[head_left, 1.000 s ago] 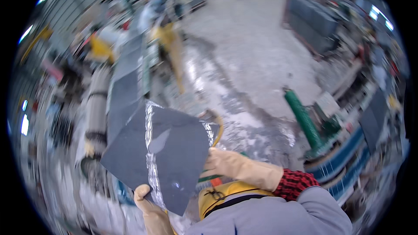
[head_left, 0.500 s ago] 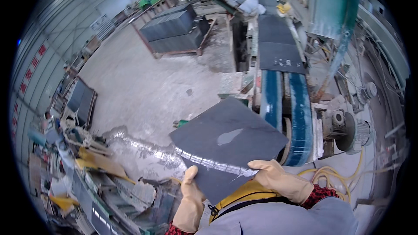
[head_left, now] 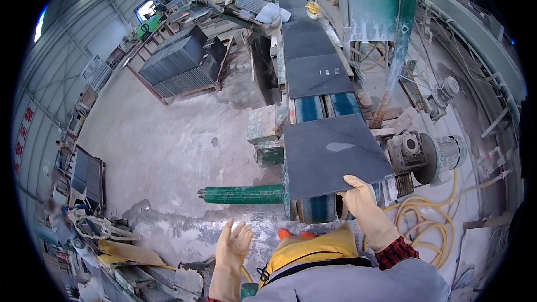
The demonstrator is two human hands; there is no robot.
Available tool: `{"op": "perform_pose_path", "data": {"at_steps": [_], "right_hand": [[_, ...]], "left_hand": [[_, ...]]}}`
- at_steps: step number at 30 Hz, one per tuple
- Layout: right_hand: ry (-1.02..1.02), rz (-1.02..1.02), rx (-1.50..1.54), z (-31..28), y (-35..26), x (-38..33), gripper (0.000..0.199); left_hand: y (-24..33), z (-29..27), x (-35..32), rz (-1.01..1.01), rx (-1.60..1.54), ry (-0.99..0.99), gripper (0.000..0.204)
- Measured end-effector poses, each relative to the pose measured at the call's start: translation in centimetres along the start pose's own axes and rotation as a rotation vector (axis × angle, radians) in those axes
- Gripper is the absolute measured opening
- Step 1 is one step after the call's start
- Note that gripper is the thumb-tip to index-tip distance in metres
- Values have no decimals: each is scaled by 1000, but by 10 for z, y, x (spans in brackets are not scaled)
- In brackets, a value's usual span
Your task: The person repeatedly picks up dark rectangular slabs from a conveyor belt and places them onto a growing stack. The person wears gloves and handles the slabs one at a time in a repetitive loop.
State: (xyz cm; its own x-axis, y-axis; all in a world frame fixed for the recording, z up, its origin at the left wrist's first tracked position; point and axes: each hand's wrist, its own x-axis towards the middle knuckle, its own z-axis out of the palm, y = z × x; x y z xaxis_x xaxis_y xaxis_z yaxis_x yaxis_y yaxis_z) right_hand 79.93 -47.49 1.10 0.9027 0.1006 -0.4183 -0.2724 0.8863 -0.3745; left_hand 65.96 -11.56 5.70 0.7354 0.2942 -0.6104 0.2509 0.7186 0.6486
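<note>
A dark grey stone slab (head_left: 319, 162) with a pale wet patch lies on the near end of the blue conveyor belt (head_left: 307, 109). My right hand (head_left: 363, 210), in a cream rubber glove, grips the slab's near edge right of its middle, thumb on top. The fingers under the slab are hidden. My left hand (head_left: 230, 251), gloved alike, is off the slab, raised to its lower left with the fingers apart and nothing in them. Farther up the belt lies another dark slab (head_left: 319, 81) with small white marks, with more slabs beyond it.
A green roller (head_left: 243, 194) sticks out left of the belt. On the right sit a motor (head_left: 447, 152) and a coiled yellow hose (head_left: 417, 218). A rack of upright slabs (head_left: 179, 64) stands at far left. Broken scraps (head_left: 184, 282) lie at lower left, and a person (head_left: 59, 218) is at the left.
The slab has gone from tilted in both my hands to lying on the belt, ahead and to the right. My left hand has let go; my right still holds the near edge.
</note>
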Motion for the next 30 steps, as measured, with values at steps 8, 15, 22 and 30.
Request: {"op": "perform_pose_path", "data": {"at_steps": [8,15,22,30], "right_hand": [[43,-34,24,-27,1,45,27],[85,-104,-35,-26,6,89,25],[54,-89,35,-28,8,152,39],[77,-167,23,-14,-4,189,46]], "left_hand": [[-4,-102,24,65,-259,354,53],[-36,-181,8,35,-151,491,55],[-86,-337,-14,-9,-302,440,54],[-96,-280,-55,-19,-268,583,42]]}}
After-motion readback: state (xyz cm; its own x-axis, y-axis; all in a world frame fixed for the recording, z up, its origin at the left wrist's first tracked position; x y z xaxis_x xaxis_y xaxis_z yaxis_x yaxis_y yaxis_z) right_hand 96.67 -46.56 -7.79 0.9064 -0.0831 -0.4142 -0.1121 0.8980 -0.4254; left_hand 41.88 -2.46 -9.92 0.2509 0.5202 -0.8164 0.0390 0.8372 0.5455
